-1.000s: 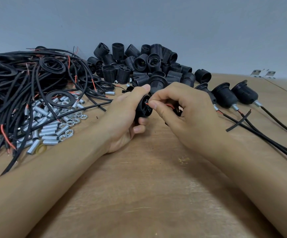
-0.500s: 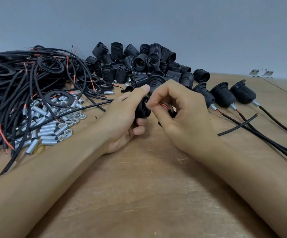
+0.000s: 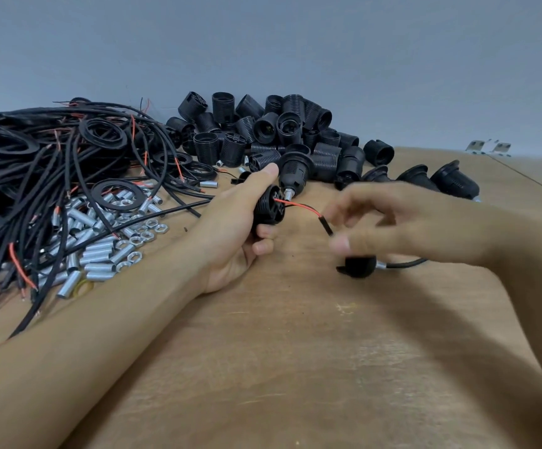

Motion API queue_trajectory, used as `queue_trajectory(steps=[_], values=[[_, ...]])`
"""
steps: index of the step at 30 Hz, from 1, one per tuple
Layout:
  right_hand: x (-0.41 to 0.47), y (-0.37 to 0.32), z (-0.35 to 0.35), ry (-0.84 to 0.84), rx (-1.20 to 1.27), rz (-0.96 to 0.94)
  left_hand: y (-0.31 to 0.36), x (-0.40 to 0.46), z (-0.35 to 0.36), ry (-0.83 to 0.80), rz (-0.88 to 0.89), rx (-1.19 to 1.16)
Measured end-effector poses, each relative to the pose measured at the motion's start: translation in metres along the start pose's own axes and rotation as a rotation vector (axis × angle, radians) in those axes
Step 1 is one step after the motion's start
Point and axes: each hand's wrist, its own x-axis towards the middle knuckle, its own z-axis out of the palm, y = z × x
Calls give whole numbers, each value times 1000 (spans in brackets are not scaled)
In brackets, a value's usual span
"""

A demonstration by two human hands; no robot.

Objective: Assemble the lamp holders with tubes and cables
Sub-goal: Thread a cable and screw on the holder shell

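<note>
Nearest: cap with tube [image 3: 358, 265] lies on counter [image 3: 295, 367] under our right hand [image 3: 402, 225], blurred, grip unclear. Beyond: left hand [image 3: 240, 228] grips socket core [image 3: 271, 205]; red wire [image 3: 297, 205] runs rightward from core toward right hand. Farthest: holder pile [image 3: 279, 134].

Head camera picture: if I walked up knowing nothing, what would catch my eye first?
Probably the left hand at the centre, gripping a black lamp holder with a red wire running out of it towards the blurred right hand. Behind them rises a heap of black holders against the wall. At the left, a tangle of black cables lies over shiny metal tubes.
</note>
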Motion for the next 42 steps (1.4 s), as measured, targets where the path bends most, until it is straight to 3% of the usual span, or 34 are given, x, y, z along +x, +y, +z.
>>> queue_trajectory(steps=[3, 13, 19, 23, 30, 38, 42], values=[[-6, 8, -4, -191, -138, 166, 0, -10, 0, -39, 31, 0], [5, 2, 10, 67, 212, -62, 0, -17, 5, -29, 80, 55], [12, -1, 22, 265, 244, -137, -2, -17, 6, 9, 119, 84], [18, -3, 30, 284, 202, -174, -8, -18, 8, 42, 194, 205], [19, -5, 34, 285, 273, -178, -7, -20, 9, 10, 195, 201], [19, -6, 42, 233, 330, -284, -4, -22, 7, -24, 140, 165], [21, -5, 40, 253, 301, -283, 0, -22, 5, -97, 25, 79]])
